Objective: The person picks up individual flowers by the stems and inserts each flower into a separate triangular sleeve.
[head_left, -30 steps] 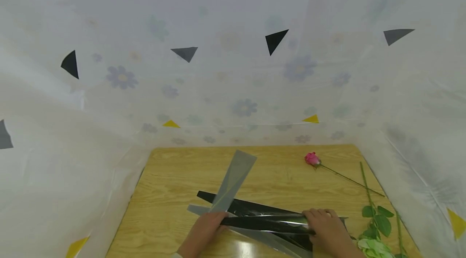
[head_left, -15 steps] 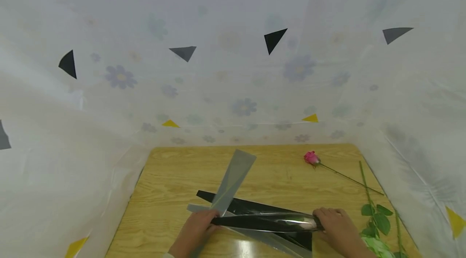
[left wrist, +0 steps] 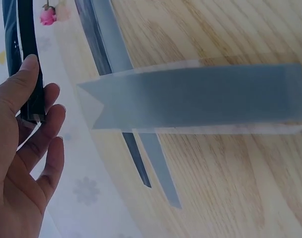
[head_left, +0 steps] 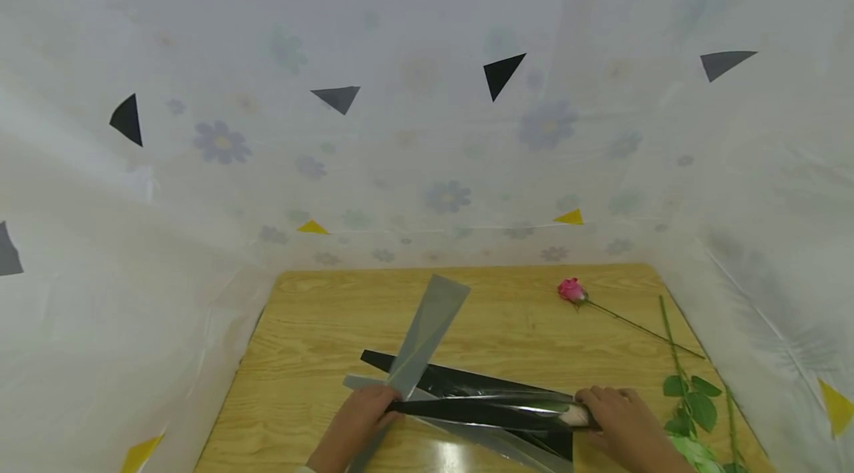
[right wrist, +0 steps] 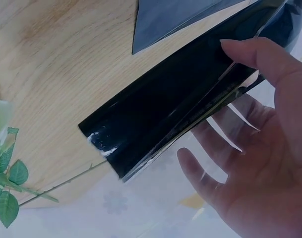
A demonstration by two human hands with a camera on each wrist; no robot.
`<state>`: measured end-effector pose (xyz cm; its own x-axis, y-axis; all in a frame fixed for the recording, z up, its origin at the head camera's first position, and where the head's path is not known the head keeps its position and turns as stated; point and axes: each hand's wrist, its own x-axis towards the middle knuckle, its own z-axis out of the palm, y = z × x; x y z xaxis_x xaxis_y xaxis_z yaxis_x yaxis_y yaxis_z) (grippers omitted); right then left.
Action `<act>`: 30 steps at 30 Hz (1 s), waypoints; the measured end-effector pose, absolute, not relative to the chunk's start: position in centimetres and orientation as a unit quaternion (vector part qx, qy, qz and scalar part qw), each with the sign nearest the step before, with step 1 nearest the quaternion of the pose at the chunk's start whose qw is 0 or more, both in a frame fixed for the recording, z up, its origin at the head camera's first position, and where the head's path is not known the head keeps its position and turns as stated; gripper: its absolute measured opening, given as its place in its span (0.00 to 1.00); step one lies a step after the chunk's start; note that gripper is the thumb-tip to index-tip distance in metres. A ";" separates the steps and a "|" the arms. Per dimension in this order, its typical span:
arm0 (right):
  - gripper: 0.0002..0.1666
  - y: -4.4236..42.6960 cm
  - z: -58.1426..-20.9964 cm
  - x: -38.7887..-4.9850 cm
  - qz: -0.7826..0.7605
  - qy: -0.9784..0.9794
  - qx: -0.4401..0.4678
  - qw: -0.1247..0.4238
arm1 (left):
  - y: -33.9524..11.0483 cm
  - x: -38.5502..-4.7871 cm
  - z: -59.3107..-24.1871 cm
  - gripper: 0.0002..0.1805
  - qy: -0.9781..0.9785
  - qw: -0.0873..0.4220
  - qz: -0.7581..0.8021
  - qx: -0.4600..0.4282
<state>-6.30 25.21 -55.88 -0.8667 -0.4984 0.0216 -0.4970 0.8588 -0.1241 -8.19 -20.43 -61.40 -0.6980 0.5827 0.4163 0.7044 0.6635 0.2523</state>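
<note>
A long, tapered black flower sleeve [head_left: 480, 412] with glossy film is held across the front of the table. My left hand [head_left: 353, 419] pinches its narrow end between thumb and fingers, as the left wrist view shows. At the wide end, my right hand [head_left: 623, 421] grips the sleeve with the thumb on one face and the fingers behind. In the right wrist view the edge of the black sleeve [right wrist: 141, 119] looks slightly parted, and clear film shows by the fingers. Beneath it lie another black sleeve [head_left: 460, 381] and grey translucent sleeves [head_left: 430, 325], crossing each other.
On the wooden table [head_left: 320, 317], a pink rose [head_left: 571, 290] lies at the back right. Green leafy stems [head_left: 700, 412] and a pale green flower [head_left: 694, 454] lie at the right edge. A patterned sheet [head_left: 427, 124] surrounds the table.
My right hand has shifted right along the sleeve to its wide end, and its fingers now show pale behind the film. My left hand has moved slightly left with the narrow end.
</note>
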 end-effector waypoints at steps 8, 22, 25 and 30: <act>0.28 24.7 -56.3 -6.3 -0.090 0.958 -0.269 0.043 | -19.0 -7.8 -60.7 0.16 -0.915 0.145 -0.150 -0.345; 0.20 21.8 -56.2 -6.6 -0.116 0.943 -0.307 0.051 | -15.1 -7.2 -59.2 0.22 -0.925 0.051 -0.107 -0.362; 0.21 21.2 -56.2 -6.5 -0.115 0.941 -0.317 0.036 | -14.6 -7.1 -59.2 0.24 -0.921 0.051 -0.107 -0.371; 0.21 19.9 -56.0 -6.2 -0.110 0.933 -0.343 -0.020 | -13.7 -6.9 -59.4 0.27 -0.914 0.067 -0.102 -0.388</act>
